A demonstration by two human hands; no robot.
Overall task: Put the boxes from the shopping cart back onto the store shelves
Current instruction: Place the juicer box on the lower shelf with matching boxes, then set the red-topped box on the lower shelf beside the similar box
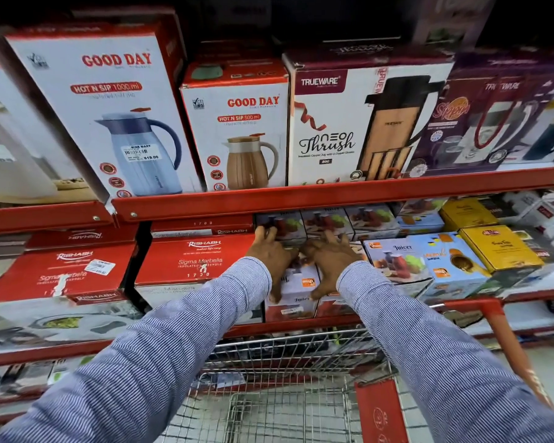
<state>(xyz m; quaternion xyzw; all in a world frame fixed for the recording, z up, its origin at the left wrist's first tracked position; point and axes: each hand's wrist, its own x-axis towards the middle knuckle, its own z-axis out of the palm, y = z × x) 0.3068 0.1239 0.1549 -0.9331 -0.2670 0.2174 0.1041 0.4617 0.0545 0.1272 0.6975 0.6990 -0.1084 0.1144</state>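
Both my hands rest on juicer boxes on the middle shelf (301, 326). My left hand (271, 257) lies on top of a white and red juicer box (296, 292), fingers spread, thumb down its front. My right hand (328, 260) grips the neighbouring juicer box (333, 306) the same way, and that box is mostly hidden by the hand and sleeve. More juicer boxes (327, 220) stand behind them in a row. The wire shopping cart (285, 394) is below my arms, and I see no box in its visible part.
Red Rishabh casserole boxes (199, 260) sit left of my hands. A blue juicer box (397, 260) and yellow boxes (499, 247) sit to the right. The upper shelf (301, 195) holds Good Day flask boxes (237, 129) and Trueware boxes (349, 123). The cart's red handle (506, 340) is at right.
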